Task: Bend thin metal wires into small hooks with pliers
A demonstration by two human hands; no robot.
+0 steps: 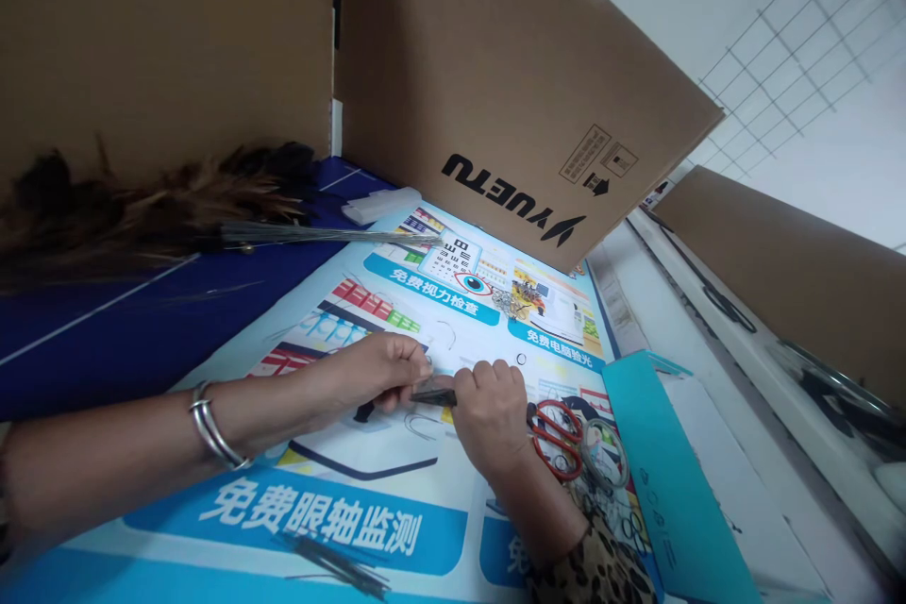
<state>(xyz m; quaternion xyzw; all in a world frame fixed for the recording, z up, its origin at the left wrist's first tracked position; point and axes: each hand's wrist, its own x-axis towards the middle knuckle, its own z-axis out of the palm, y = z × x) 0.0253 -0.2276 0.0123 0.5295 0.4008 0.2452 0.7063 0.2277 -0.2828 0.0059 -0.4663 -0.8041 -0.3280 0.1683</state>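
My right hand is wrapped round a dark-jawed tool, probably pliers, whose jaws point left. Just left of the jaws, my left hand is pinched close by the tool's tip; whatever lies between its fingers is too small to make out. Both hands are above a printed poster sheet. Red-handled scissors lie to the right of my right hand, beside a coil of wire. A small black ring rests on the poster beyond my right hand.
Long thin wires lie at the back left near brown feathers. More cut wires are at the front. Large cardboard panels stand behind. A teal box is at the right, with small rings and wire pieces near it.
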